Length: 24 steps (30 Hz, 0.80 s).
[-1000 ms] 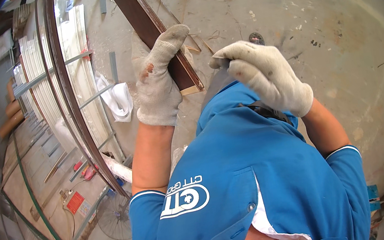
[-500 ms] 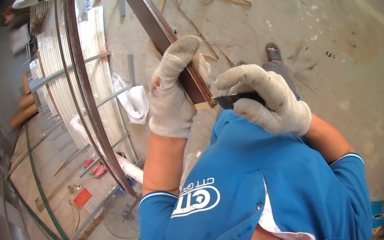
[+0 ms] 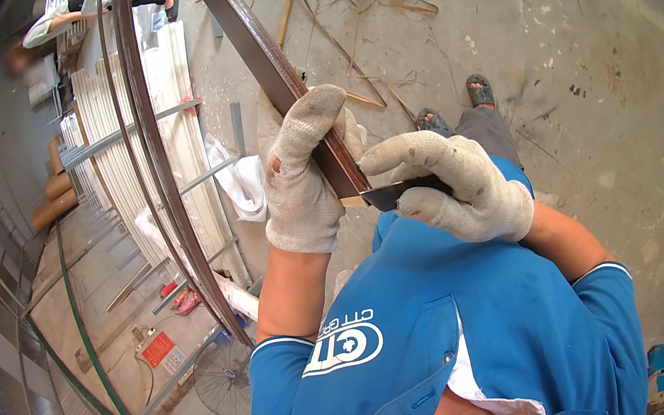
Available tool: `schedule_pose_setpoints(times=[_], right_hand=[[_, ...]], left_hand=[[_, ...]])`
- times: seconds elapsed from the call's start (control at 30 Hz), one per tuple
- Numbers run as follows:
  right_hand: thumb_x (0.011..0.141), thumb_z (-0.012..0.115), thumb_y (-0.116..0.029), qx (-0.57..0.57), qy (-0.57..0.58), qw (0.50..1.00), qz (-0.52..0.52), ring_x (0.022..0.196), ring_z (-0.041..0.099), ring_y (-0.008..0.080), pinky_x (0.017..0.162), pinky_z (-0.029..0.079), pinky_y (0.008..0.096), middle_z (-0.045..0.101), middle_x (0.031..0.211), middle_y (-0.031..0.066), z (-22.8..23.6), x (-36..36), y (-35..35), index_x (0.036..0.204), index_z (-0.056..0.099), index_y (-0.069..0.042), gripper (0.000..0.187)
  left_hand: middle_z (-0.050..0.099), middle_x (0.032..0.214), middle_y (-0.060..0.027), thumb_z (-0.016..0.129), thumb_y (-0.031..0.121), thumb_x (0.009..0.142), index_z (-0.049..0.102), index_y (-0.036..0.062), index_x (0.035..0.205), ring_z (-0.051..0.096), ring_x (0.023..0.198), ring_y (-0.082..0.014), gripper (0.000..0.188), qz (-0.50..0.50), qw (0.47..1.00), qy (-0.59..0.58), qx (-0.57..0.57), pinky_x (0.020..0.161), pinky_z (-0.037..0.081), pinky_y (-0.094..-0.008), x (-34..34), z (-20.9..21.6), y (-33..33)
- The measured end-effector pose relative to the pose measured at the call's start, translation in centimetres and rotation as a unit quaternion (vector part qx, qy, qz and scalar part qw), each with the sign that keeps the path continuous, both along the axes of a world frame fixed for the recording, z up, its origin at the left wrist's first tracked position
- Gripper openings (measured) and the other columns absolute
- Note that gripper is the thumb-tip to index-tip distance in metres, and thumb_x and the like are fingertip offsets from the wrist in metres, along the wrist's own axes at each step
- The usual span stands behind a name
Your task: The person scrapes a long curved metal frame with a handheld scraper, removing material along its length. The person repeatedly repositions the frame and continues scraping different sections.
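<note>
My left hand (image 3: pixel 299 169), in a stained whitish knit glove, is wrapped round a long dark brown board (image 3: pixel 260 48) near its near end. The board runs up and away to the upper left and has a ridged edge. My right hand (image 3: pixel 470 192), gloved alike, pinches a thin black flat blade-like tool (image 3: pixel 383 198) between thumb and fingers. Its tip meets the board's near end, where a pale strip shows. Most of the tool is hidden in my grip, so I cannot make out its exact kind.
On the left, long brown profiles (image 3: pixel 144 106) cross a rack with white strips (image 3: pixel 115 144). Beyond them are cardboard rolls (image 3: pixel 54 211) and a round fan (image 3: pixel 225 384). Another person (image 3: pixel 60 23) is at the top left. Thin offcuts (image 3: pixel 339 45) litter the floor ahead.
My right hand has moved slightly left, and more of the black tool shows against the board's end. The left hand keeps its grip. The other person is more in view.
</note>
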State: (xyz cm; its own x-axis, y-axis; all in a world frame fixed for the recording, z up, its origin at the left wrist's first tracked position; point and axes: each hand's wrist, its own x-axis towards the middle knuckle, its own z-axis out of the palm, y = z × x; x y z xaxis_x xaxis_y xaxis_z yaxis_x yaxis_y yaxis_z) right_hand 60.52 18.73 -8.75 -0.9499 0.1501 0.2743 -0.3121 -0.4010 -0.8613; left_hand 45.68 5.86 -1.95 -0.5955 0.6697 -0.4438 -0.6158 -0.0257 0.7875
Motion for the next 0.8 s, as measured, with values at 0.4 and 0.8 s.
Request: schedule_pose_setpoints(times=[0.4, 0.8], right_hand=[[0.097, 0.061, -0.004, 0.000, -0.001, 1.000, -0.025, 0.097, 0.071, 0.0197, 0.086, 0.055, 0.0305, 0.072, 0.109, 0.0168, 0.2, -0.2, -0.3, 0.134, 0.051, 0.007, 0.040], [0.093, 0.062, 0.004, 0.019, 0.052, 0.992, -0.109, 0.098, 0.074, 0.0222, 0.085, 0.058, 0.0314, 0.073, 0.110, 0.0172, -0.8, -0.7, -1.5, 0.127, 0.059, 0.006, 0.034]], left_hand=[[0.058, 0.082, -0.0063, 0.068, 0.021, 0.094, 0.065, -0.0006, 0.118, 0.059, 0.070, -0.0182, 0.033, 0.008, 0.999, 0.032, -0.011, 0.062, 0.050, -0.0307, 0.3, 0.2, 0.6], [0.039, 0.067, 0.0015, 0.065, 0.018, 0.096, 0.052, 0.0096, 0.085, 0.043, 0.053, -0.0103, 0.019, 0.060, 0.989, 0.099, -0.091, 0.048, 0.041, -0.0273, 1.3, 0.8, 2.4]])
